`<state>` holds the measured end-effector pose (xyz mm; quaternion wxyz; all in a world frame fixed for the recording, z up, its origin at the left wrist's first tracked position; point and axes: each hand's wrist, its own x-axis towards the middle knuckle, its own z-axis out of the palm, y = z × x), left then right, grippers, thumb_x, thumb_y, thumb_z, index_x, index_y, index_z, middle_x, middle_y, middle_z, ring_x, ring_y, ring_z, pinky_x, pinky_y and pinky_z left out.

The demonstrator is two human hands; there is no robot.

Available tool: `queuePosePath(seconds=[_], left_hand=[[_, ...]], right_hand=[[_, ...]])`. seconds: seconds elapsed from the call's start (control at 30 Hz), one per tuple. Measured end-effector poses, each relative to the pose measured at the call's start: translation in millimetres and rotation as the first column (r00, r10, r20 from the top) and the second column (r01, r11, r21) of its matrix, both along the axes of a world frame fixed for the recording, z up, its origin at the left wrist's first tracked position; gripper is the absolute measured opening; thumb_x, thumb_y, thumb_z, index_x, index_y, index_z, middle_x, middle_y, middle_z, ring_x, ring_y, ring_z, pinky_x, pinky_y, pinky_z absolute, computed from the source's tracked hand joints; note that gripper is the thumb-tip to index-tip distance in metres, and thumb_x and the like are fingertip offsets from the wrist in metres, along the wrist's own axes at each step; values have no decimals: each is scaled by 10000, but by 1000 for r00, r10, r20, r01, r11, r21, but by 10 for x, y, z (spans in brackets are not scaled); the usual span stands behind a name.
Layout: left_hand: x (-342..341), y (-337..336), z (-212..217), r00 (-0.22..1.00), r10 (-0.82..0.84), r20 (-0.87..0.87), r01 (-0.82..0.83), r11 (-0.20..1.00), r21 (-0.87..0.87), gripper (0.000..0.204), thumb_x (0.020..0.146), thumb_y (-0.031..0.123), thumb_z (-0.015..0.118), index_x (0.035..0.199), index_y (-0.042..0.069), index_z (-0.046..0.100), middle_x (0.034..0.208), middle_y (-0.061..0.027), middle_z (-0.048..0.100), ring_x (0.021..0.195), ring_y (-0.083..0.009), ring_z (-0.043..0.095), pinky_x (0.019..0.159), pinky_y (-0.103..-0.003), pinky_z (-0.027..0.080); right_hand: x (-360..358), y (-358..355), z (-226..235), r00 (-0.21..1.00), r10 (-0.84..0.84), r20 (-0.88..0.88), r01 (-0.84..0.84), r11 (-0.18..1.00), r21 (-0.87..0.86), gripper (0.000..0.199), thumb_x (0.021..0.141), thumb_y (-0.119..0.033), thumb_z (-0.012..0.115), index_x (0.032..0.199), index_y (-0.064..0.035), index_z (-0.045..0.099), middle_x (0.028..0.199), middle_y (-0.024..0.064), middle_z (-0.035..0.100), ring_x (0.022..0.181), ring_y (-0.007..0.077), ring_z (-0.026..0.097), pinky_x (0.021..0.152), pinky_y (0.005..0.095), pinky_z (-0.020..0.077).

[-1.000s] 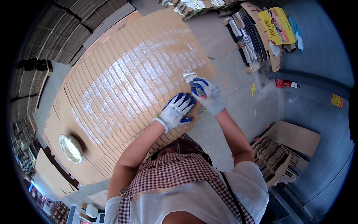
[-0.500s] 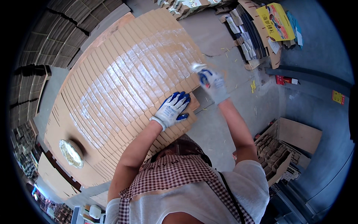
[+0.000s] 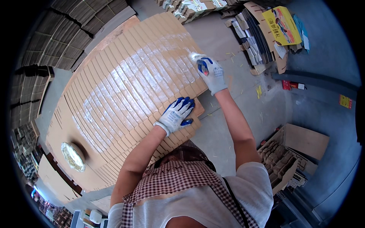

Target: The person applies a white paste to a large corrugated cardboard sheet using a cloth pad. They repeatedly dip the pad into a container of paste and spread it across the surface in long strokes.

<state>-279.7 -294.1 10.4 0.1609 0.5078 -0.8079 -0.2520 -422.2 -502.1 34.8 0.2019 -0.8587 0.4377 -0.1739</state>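
My left hand, in a white glove with blue-coated fingers, lies flat on the near right edge of a row of overlapping brown cardboard sheets. A wet, shiny whitish coating covers a broad band across the sheets. My right hand, gloved alike, is closed around a brush at the sheets' right edge. The brush's white head is blurred and its handle is mostly hidden by the fingers; a bit of red shows there. At the far left end of the sheets sits a round bowl with a crinkled, shiny lining.
Bundled cardboard stacks stand along the left and far left. To the far right are flat cartons with a yellow printed box on top. A box of folded cardboard stands at the right, beside a blue-grey surface.
My right hand has moved slightly left and away from me with the brush, onto the right part of the sheets. My left hand has stayed at nearly the same spot.
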Motion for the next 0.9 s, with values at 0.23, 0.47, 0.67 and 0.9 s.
queuePosePath(seconds=[0.23, 0.47, 0.67, 0.9], left_hand=[[2, 28, -29, 1000, -5, 20, 5, 1000, -3, 722, 895, 476, 577, 1443, 34, 422, 1463, -162, 427, 1380, -321, 377, 1170, -441, 273], [19, 43, -67, 1000, 1, -5, -1, 1000, -30, 717, 890, 476, 585, 1433, 34, 432, 1453, -165, 436, 1376, -324, 382, 1166, -439, 281], [25, 31, -27, 1000, -6, 6, 6, 1000, -26, 711, 894, 477, 576, 1429, 30, 434, 1451, -169, 438, 1374, -322, 385, 1170, -436, 276], [18, 55, -86, 1000, -7, 13, 7, 1000, -20, 695, 909, 478, 550, 1429, 31, 437, 1453, -169, 438, 1384, -321, 372, 1176, -431, 264]], right_hand=[[259, 182, 104, 875, -322, 361, 77, 830, 552, 336, 804, -76, 756, 1117, -50, 638, 1049, 97, 701, 932, 223, 683, 845, 329, 539], [526, -110, -147, 435, -598, 673, -65, 725, 686, 243, 845, 40, 687, 1084, 22, 649, 1028, 58, 702, 892, 121, 666, 823, 276, 553], [797, -641, -317, 886, -412, 212, 182, 730, 659, 330, 749, -174, 817, 982, 19, 687, 984, 125, 728, 865, 202, 701, 791, 322, 543], [1179, -656, 483, 999, 32, -18, -26, 961, 275, 420, 767, -332, 722, 1045, -29, 638, 1029, 246, 672, 986, 400, 640, 874, 455, 508]])
